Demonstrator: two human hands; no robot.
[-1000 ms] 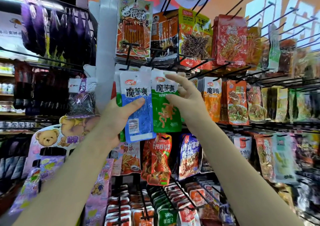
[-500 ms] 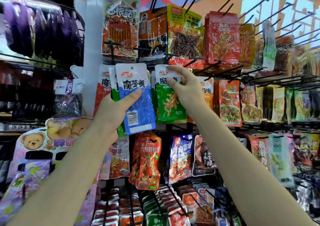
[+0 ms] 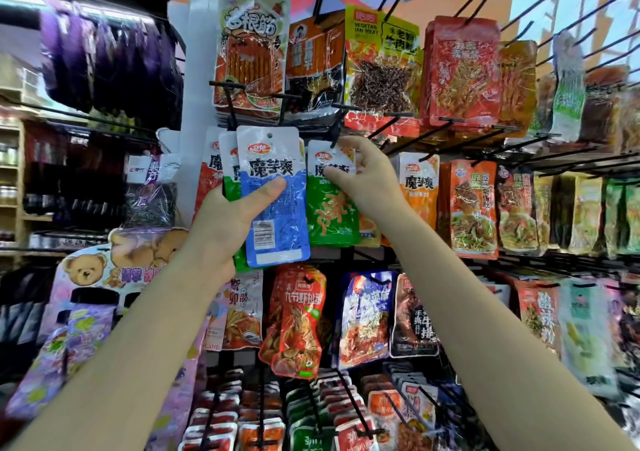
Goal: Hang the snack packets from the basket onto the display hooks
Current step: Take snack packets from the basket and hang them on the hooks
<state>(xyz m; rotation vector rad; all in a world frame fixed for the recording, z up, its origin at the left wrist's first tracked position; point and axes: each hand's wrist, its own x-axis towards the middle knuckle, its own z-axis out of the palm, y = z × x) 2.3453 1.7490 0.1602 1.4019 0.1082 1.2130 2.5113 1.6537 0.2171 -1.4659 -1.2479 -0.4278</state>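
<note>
Green snack packet (image 3: 330,205): light, floppy foil; right hand (image 3: 363,180) is pinching its top by the hole, apparently threading the hook (image 3: 337,132). Left hand (image 3: 225,222), beside it, is gripping spare packets (image 3: 273,194).

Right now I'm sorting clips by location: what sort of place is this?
Most likely a shop's snack aisle: black display hooks loaded with hanging snack packets, and the left hand holds a blue packet with a barcode.

The single head-worn camera is looking forward and slightly upward, close to the display hooks (image 3: 391,127), arms reaching in from below.
</note>
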